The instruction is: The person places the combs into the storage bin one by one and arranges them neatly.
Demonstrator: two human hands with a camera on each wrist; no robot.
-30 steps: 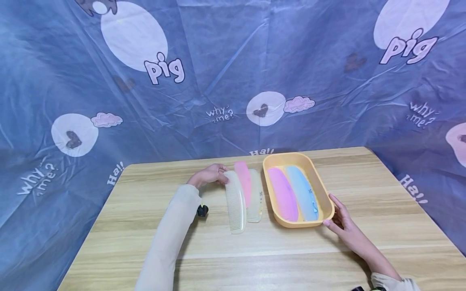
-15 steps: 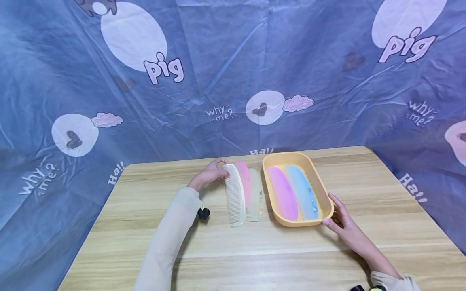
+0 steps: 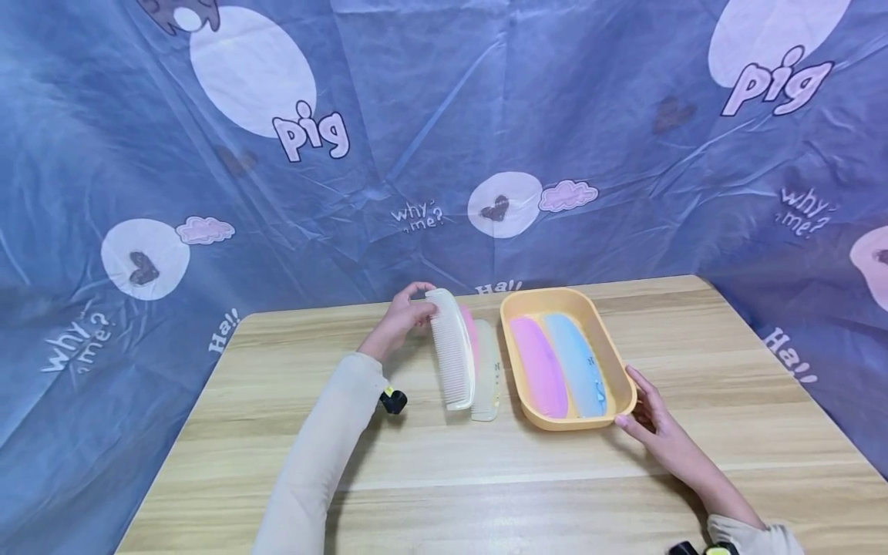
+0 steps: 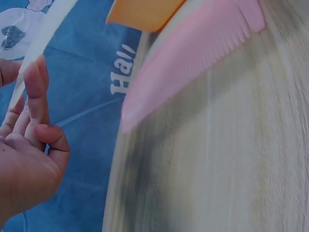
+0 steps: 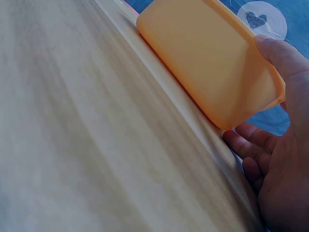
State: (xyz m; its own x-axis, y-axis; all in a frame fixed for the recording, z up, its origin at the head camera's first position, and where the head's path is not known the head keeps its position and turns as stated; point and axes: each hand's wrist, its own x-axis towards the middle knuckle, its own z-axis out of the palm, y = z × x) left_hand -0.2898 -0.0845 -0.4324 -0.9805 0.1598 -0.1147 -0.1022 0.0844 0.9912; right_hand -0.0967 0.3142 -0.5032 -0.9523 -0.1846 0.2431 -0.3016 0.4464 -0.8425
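A white comb (image 3: 452,351) is pinched near its far end by my left hand (image 3: 400,320), raised off the table. In the left wrist view the thumb and fingers of that hand (image 4: 29,150) close on the comb (image 4: 46,34). Behind it a pink comb (image 4: 193,58) lies on the table, partly covered in the head view. Beside that lies a pale greenish comb (image 3: 489,378). My right hand (image 3: 655,432) grips the near right corner of a yellow-orange tray (image 3: 527,416), thumb on the rim. Inside the tray lie a purple-pink comb (image 3: 539,370) and a blue comb (image 3: 576,366).
The wooden table (image 3: 444,501) reaches back to a blue printed curtain (image 3: 388,169) along its far edge. A black wrist device (image 3: 394,401) sits by the left sleeve (image 3: 326,455).
My left hand has lifted the white comb up and away from me, and it now covers more of the pink comb. The right hand and tray stay in place.
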